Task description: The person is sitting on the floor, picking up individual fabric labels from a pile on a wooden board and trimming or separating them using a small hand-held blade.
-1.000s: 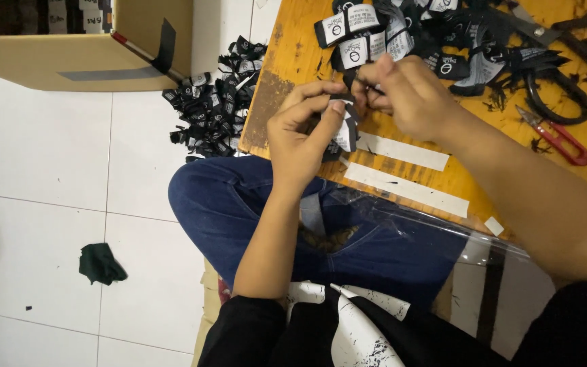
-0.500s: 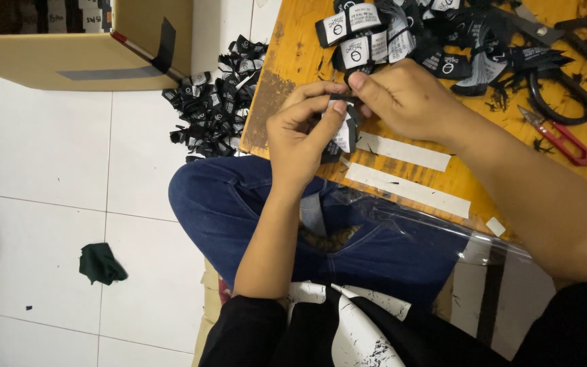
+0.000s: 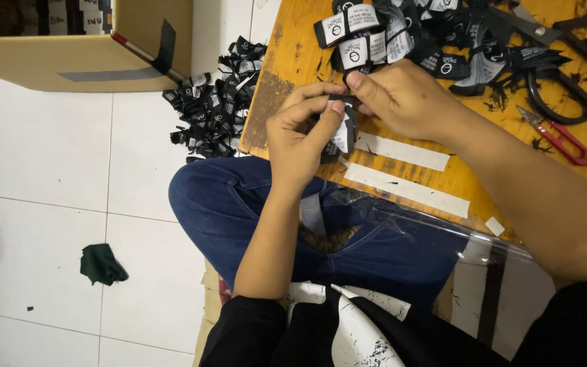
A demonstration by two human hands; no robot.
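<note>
- Left hand (image 3: 300, 136) grips a small stack of black labels (image 3: 340, 136), fingers closed round it.
- Right hand (image 3: 402, 98) pinches the stack's top edge.
- Both work over the desk (image 3: 287, 75).

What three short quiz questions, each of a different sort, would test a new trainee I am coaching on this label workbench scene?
1. True or false: the left hand and right hand both grip the small stack of black woven labels.
2. Multiple choice: the red-handled thread snips lie
A) on the white tiled floor
B) on the orange wooden table
C) inside the brown cardboard box
3. Fill in: the loose heap of black labels on the floor lies between the table and the ____.

Key: 1 true; 2 B; 3 cardboard box.
</note>
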